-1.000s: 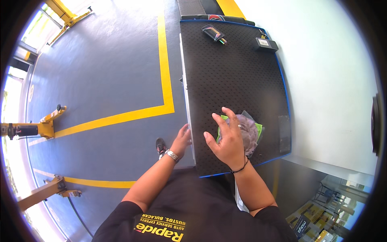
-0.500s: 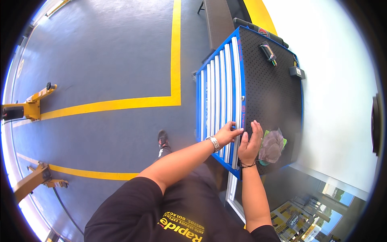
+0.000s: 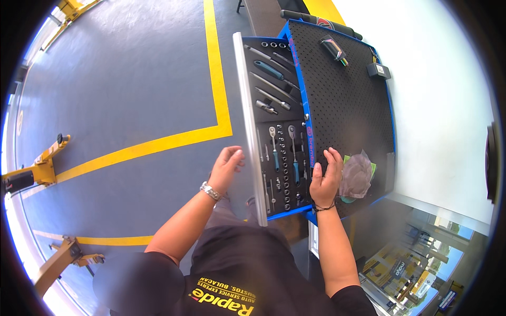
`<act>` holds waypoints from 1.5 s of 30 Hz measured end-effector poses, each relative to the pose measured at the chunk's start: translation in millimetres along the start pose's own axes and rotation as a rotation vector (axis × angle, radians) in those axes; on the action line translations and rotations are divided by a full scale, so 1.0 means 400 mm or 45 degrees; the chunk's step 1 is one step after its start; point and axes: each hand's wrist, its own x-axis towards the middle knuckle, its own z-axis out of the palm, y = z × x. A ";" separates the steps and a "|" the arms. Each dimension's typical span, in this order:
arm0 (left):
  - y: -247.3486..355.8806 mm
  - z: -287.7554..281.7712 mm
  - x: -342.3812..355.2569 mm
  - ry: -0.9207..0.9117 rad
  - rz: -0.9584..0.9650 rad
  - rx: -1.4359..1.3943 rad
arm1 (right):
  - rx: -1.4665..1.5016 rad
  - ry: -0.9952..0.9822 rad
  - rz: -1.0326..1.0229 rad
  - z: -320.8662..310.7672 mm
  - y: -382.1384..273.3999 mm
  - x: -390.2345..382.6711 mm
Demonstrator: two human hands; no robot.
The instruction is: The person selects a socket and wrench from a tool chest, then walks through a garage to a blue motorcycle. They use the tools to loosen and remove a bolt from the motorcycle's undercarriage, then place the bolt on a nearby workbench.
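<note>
The top drawer (image 3: pixel 255 145) of a blue tool cabinet (image 3: pixel 348 110) is pulled out to the left. Ratchets, a row of sockets and several long-handled tools lie in its dark foam tray (image 3: pixel 274 117). Just left of the drawer's silver front edge is my left hand (image 3: pixel 226 167), its fingers loosely curled and apart, with nothing visible in them. My right hand (image 3: pixel 326 181) rests at the edge of the cabinet's black perforated top, fingers stretched out. Beside it lies a crumpled greyish cloth-like bundle (image 3: pixel 357 176) with green showing at its edges.
A small packet of coloured sticks (image 3: pixel 334 50) and a dark box (image 3: pixel 378 71) sit on the cabinet's far part. Behind stands a brown bench (image 3: pixel 258 21). Yellow lift arms (image 3: pixel 39 168) reach in at the left over the grey floor with yellow lines (image 3: pixel 224 124).
The top drawer has come out, showing the tools inside. My left hand has moved left from the cabinet edge. My right hand has stayed on the cabinet's edge.
</note>
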 end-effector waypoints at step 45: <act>0.564 0.021 0.370 -0.453 1.058 2.538 | -0.120 0.019 0.065 -0.055 0.074 0.031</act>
